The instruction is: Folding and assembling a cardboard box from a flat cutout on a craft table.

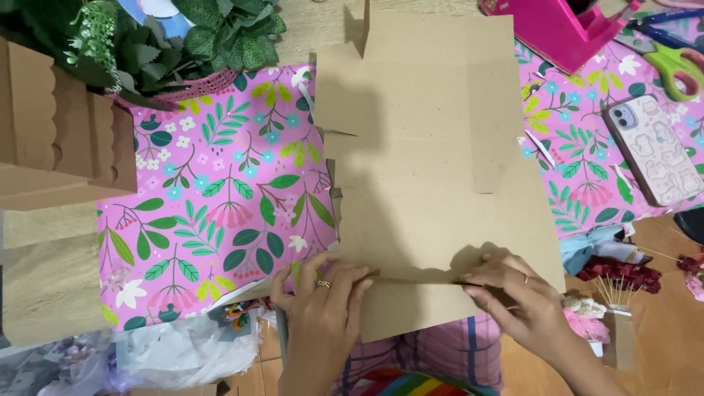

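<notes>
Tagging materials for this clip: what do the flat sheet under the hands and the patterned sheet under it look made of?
Flat sheet: brown cardboard, matte and unprinted, with scored fold lines and cut flaps; both the left hand and right hand press along a crease. Patterned sheet: likely thin wrapping paper, pink floral print, lying flat; gloss can't be told.

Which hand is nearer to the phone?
Right. The right hand presses the cardboard sheet below-left of the phone; the left hand is farther away, at the sheet's opposite side.
</notes>
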